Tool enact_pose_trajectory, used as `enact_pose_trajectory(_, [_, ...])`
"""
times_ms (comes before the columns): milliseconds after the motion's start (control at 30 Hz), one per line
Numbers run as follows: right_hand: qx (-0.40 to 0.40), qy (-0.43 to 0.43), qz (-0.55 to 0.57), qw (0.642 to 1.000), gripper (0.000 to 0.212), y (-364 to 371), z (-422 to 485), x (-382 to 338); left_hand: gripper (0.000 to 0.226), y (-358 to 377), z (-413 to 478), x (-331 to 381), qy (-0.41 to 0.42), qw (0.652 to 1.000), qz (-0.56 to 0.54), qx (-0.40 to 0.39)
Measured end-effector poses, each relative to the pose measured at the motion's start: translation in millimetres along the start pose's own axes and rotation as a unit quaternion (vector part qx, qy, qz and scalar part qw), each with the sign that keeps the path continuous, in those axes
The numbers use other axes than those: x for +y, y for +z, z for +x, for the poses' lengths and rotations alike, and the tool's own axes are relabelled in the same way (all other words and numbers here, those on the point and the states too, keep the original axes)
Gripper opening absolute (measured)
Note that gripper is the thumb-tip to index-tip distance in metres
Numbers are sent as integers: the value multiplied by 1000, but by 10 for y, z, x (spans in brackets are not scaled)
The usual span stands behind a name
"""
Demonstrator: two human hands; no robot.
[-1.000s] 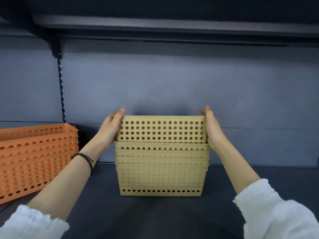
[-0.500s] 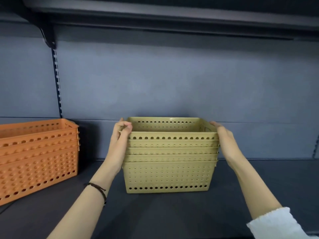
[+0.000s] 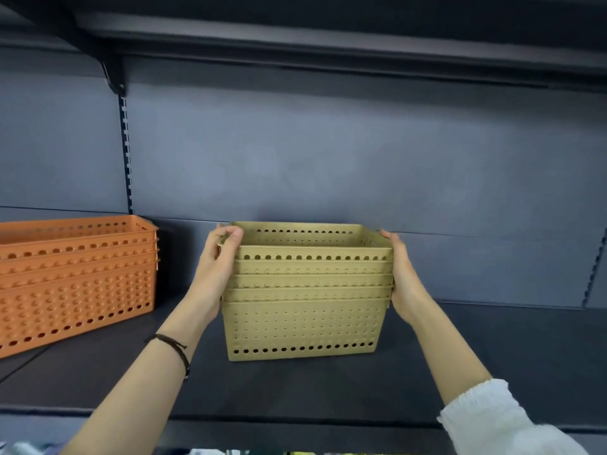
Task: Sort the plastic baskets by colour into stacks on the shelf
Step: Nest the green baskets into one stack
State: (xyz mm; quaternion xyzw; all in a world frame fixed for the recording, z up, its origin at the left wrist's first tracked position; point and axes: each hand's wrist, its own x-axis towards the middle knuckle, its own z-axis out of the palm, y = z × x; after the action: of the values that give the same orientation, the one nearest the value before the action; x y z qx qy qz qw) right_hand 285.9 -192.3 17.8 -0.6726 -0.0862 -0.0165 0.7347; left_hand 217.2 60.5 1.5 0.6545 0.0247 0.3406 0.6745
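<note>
A stack of several yellow perforated baskets (image 3: 305, 326) stands in the middle of the dark shelf (image 3: 295, 385). The top yellow basket (image 3: 312, 252) sits nested in the stack. My left hand (image 3: 218, 267) curls over the top basket's left rim, fingers closed on it. My right hand (image 3: 402, 274) lies flat against the right side of the stack, fingers together along the rims. A stack of several orange baskets (image 3: 75, 284) rests at the left end of the shelf.
The grey back panel (image 3: 328, 159) rises behind the baskets, and an upper shelf (image 3: 328, 44) overhangs them. A slotted upright (image 3: 125, 152) runs down behind the orange stack. Bare shelf extends right of the yellow stack.
The top yellow basket, held raised above the stack a second ago, has sunk down into the stack. Both hands have followed it down and stayed on its sides.
</note>
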Motion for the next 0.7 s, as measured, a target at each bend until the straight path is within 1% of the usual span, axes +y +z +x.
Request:
enact_pose_trajectory(133, [-7, -6, -15, 1000, 35, -81, -142, -1, 16, -80, -199, 85, -3, 1000, 8, -9])
enact_pose_trajectory(267, [-16, -12, -20, 1000, 36, -186, -379, -29, 25, -84, -456, 204, -1, 1000, 5, -8])
enact_pose_trajectory(333, [-29, -20, 15, 999, 45, -279, -473, 7, 28, -134, -550, 256, -11, 1000, -21, 3])
enact_pose_trajectory(367, [-34, -24, 51, 998, 51, -336, -499, 61, 33, -181, -585, 259, -25, 998, -53, 16])
enact_pose_trajectory(433, [-41, -19, 121, 992, 58, -408, -566, 245, 46, -285, -690, 180, -40, 990, -116, 62])
enact_pose_trajectory(467, [-41, -11, 128, 991, 60, -419, -609, 376, 51, -324, -770, 78, -36, 988, -123, 80])
enact_pose_trajectory(533, [-35, 19, 99, 994, 66, -400, -698, 634, 61, -308, -998, -164, -36, 993, -76, 78])
enact_pose_trajectory(633, [-48, 47, 22, 998, 72, -325, -789, 872, 76, -147, -1305, -420, -38, 999, 11, 15])
enact_pose_trajectory(700, [-45, 35, -1, 998, 80, -313, -831, 878, 75, -87, -1395, -424, -42, 999, 23, 11])
